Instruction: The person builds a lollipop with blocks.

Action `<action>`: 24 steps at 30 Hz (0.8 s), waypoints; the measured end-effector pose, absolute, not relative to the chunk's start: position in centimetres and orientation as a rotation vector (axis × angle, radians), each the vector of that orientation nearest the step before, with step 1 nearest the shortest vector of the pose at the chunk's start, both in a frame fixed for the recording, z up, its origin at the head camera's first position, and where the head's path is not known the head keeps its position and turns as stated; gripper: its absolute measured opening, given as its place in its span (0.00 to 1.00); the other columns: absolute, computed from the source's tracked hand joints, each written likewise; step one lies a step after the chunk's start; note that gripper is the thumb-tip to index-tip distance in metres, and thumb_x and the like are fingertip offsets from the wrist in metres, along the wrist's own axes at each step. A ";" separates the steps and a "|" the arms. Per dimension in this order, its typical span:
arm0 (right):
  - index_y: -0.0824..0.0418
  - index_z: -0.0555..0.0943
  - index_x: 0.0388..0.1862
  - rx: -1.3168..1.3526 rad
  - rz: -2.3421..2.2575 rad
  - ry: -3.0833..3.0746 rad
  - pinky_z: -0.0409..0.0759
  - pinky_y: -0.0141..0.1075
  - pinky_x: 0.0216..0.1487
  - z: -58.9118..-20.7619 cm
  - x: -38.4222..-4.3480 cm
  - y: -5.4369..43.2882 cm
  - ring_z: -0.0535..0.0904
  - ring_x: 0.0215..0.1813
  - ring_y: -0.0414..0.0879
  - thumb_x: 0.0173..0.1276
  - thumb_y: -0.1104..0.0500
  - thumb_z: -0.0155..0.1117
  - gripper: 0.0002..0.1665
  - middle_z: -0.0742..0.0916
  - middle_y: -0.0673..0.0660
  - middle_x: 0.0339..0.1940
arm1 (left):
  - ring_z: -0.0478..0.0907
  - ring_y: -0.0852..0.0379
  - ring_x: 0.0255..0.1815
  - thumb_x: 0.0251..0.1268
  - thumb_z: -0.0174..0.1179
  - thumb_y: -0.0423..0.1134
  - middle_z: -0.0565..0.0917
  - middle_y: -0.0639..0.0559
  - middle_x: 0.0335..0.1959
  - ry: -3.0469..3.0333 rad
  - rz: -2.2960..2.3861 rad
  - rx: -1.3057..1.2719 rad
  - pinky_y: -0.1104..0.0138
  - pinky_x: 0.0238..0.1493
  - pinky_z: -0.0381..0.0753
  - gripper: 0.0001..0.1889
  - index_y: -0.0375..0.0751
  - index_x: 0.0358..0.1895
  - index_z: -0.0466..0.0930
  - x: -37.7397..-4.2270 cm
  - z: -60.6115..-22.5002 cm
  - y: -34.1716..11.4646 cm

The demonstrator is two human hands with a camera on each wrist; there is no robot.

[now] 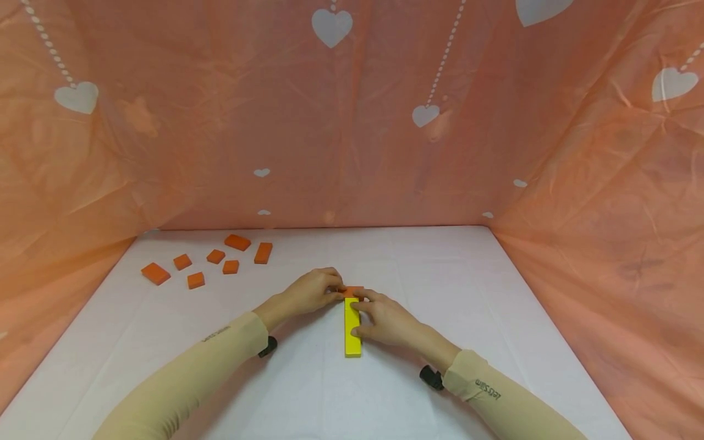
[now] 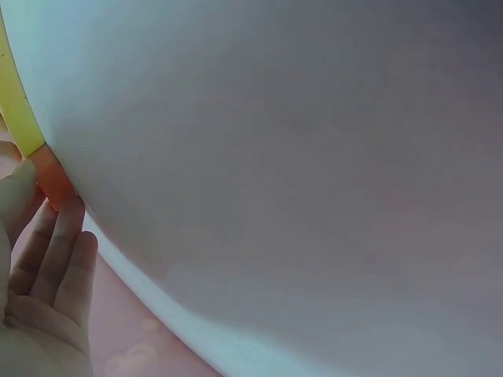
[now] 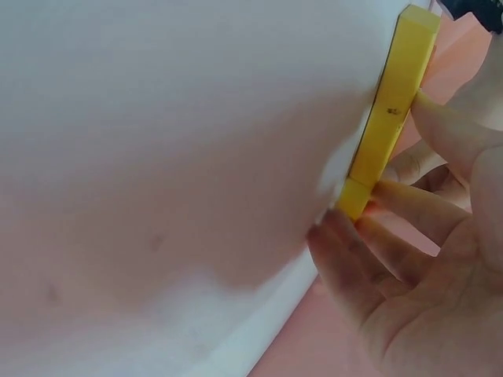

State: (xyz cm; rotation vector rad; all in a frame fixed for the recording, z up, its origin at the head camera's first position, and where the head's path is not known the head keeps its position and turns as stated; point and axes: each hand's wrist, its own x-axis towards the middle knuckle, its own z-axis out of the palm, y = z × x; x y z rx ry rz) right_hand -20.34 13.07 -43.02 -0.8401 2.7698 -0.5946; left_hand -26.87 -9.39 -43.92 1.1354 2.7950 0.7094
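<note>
Head view: a white-covered surface [image 1: 440,256], faintly creased, fills the floor of a booth-like space, hemmed at the back and on both sides by peach-orange fabric [image 1: 247,128]. White hearts [image 1: 332,27] are printed across this hanging, several of them strung on dotted lines, and it wrinkles at the sides. Near the surface's far left corner lie seven loose orange pieces [image 1: 156,274], some oblong and some nearly square, spaced apart from one another.

Around the middle of the surface, a long yellow block [image 1: 352,347] and a short yellow block [image 1: 352,304] lie end to end, pointing away from the person, with an orange block [image 1: 349,291] set crosswise at the far end. The left hand [image 1: 309,289] has its grip clamped on the orange block's left end, thumb against fingers. On the right hand [image 1: 392,321] the grip stands apart, thumb touching the long yellow block's right side and fingers spread along the short one and the orange block. Beige sleeves [image 1: 187,379] cover both forearms. Both wrist views show soft shadows on the white cloth.
</note>
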 end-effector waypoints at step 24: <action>0.63 0.81 0.67 -0.832 -0.583 2.770 0.71 0.57 0.73 -43.0 -20.4 12.9 0.70 0.76 0.63 0.69 0.48 0.74 0.33 0.73 0.63 0.77 | 0.82 0.49 0.56 0.74 0.65 0.38 0.83 0.50 0.57 2.899 0.872 0.837 0.51 0.61 0.82 0.13 0.42 0.57 0.87 -27.1 -43.4 -13.7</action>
